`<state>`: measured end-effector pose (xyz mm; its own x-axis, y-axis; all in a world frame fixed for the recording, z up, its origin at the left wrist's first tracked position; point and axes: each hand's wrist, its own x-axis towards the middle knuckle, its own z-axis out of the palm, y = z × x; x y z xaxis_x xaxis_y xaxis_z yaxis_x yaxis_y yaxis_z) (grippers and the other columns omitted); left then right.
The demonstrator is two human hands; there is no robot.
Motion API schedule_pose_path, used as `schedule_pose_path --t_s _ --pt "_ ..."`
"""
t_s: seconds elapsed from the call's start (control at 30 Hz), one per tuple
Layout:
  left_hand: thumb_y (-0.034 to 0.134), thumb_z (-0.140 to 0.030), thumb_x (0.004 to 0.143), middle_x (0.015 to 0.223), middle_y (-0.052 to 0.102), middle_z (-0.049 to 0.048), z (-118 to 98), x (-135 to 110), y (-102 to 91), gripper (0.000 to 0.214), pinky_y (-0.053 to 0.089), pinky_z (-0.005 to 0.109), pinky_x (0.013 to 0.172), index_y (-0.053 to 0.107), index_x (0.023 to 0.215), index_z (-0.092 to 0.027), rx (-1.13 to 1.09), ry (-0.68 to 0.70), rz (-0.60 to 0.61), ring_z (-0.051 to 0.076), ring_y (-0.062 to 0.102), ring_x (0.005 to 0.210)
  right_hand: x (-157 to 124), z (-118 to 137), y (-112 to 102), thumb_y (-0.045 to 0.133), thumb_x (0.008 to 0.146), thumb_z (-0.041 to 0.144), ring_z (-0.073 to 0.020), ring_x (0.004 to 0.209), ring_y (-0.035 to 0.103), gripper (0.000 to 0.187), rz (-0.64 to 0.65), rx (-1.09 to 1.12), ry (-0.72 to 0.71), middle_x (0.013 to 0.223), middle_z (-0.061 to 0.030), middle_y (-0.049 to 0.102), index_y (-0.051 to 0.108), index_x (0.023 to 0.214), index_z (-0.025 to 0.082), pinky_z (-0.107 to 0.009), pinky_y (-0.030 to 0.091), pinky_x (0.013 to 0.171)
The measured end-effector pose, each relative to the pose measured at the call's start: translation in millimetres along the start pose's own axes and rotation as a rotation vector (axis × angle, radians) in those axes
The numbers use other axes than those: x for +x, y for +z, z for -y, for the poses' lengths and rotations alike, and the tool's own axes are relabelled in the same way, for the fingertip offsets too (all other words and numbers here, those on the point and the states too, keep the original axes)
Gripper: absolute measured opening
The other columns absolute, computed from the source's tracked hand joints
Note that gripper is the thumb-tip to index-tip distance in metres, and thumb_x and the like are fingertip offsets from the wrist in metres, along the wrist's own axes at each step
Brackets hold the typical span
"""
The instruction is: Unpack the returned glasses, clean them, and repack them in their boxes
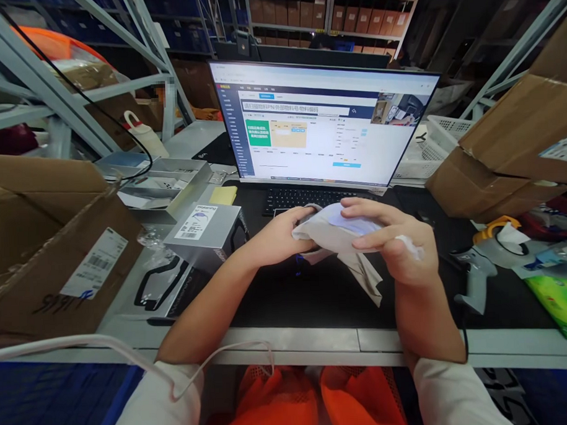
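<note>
Both hands hold a small soft whitish packet point(335, 232) with a bluish patch on top, above a black desk mat point(314, 292). My left hand point(277, 237) grips its left end with curled fingers. My right hand point(389, 237) closes over its right side, fingers laid across the top. A flap of the packet hangs down between the hands. Just behind them are a black keyboard point(306, 196) and a lit monitor point(324, 121) showing a form page.
A grey boxed item point(203, 234) and an open cardboard carton point(56, 245) lie at the left. A barcode scanner point(476, 274), green packet point(563, 302) and stacked cartons point(518, 142) are at the right. Metal tray point(166, 182), white basket point(441, 139), shelving behind.
</note>
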<state>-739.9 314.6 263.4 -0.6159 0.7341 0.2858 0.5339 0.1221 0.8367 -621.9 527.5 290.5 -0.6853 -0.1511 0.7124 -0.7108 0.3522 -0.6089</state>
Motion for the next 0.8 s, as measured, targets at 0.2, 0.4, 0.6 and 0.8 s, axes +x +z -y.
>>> schedule_pose_path --t_s 0.2,0.4,0.6,0.8 --pt "0.073 -0.023 0.077 0.122 0.068 0.0074 6 -1 15.4 0.05 0.053 0.034 0.092 0.064 0.127 -0.02 0.008 0.007 0.04 0.024 0.067 0.106 4 -4 -15 0.063 0.096 0.042 -0.0301 0.128 0.062 0.022 0.047 0.117 -0.034 0.125 -0.0019 0.074 0.083 0.095 0.034 -0.048 0.05 0.11" --pt "0.079 -0.02 0.069 0.129 0.063 0.009 -2 -4 21.3 0.061 0.052 0.039 0.099 0.062 0.128 -0.02 0.078 -0.019 0.119 0.028 0.062 0.117 6 -11 -24 0.07 0.092 0.033 -0.0293 0.129 0.061 0.018 0.275 0.256 0.095 0.132 -0.0024 0.07 0.081 0.106 0.033 -0.046 0.047 0.112" --pt "0.073 -0.02 0.073 0.129 0.062 0.0088 -7 -8 16.1 0.052 0.05 0.04 0.1 0.059 0.124 -0.02 0.191 0.039 0.021 0.028 0.061 0.118 11 -17 -37 0.077 0.084 0.04 -0.0299 0.132 0.056 0.045 0.387 0.105 0.424 0.145 -0.0068 0.06 0.071 0.127 0.026 -0.038 0.045 0.109" --pt "0.078 -0.033 0.074 0.124 0.066 0.0087 -5 -10 17.3 0.054 0.053 0.039 0.086 0.056 0.122 -0.021 0.246 -0.02 0.115 0.029 0.066 0.109 12 -23 -39 0.069 0.084 0.053 -0.0209 0.084 0.065 0.053 0.596 0.133 0.655 0.101 -0.007 0.073 0.071 0.12 0.013 -0.028 0.052 0.072"
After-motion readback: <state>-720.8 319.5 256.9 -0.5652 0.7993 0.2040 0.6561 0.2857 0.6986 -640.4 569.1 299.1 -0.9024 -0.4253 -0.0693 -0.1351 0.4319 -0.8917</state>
